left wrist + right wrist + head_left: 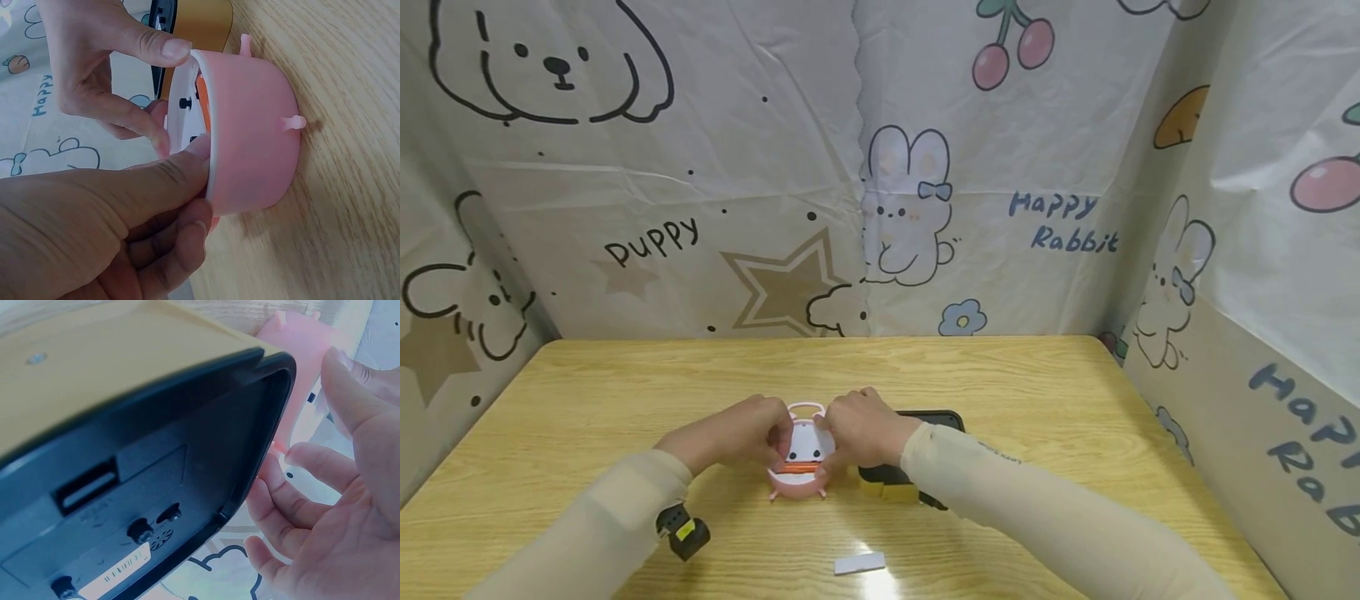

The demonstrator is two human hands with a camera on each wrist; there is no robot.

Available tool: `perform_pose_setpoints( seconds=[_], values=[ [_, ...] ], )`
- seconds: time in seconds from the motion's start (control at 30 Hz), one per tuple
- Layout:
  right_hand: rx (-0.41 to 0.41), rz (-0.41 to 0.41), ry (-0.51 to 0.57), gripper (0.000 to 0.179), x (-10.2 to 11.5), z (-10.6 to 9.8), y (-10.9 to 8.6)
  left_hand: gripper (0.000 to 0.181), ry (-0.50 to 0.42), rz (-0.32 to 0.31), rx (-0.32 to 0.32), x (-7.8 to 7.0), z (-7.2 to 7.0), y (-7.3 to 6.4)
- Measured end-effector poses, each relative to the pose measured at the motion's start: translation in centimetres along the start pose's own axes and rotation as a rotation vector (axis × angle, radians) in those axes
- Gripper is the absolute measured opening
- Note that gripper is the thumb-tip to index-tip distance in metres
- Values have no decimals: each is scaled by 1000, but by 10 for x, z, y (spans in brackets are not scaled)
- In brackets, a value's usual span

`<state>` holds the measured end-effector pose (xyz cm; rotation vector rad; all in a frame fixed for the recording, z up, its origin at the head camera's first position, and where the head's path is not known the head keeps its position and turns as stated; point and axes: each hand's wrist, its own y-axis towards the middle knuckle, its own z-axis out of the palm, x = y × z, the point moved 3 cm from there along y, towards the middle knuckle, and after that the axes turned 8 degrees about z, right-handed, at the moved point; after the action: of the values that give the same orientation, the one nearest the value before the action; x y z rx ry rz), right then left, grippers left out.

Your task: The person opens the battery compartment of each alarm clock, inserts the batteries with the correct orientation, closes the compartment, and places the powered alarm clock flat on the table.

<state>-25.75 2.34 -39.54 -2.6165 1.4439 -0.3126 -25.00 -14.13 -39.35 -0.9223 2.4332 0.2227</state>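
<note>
A pink alarm clock with small feet and a loop handle stands on the table, its white back facing up towards me. Black knobs dot that back, and an orange battery lies in the slot across it. My left hand grips the clock's left side, thumb pressing in at the back by the orange battery. On the other side my right hand holds the case, its thumb on the white rim and its fingers bent by the top edge.
Right of the pink clock stands a second clock-like item with a black back and a yellow case, partly behind my right wrist. A small white strip lies in front on the wooden table. Printed curtains enclose the table.
</note>
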Motion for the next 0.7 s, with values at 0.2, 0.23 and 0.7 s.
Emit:
perform_pose_setpoints(
  seconds=[0.2, 0.23, 0.7],
  values=[
    [-3, -2, 17, 71, 0, 1, 0, 23, 4, -20, 6, 2, 1, 2],
    [-3, -1, 19, 71, 0, 1, 0, 23, 6, -22, 9, 2, 1, 2],
    [4, 0, 38, 62, -1, 1, 0, 24, 39, -102, 47, -5, 1, 7]
  ],
)
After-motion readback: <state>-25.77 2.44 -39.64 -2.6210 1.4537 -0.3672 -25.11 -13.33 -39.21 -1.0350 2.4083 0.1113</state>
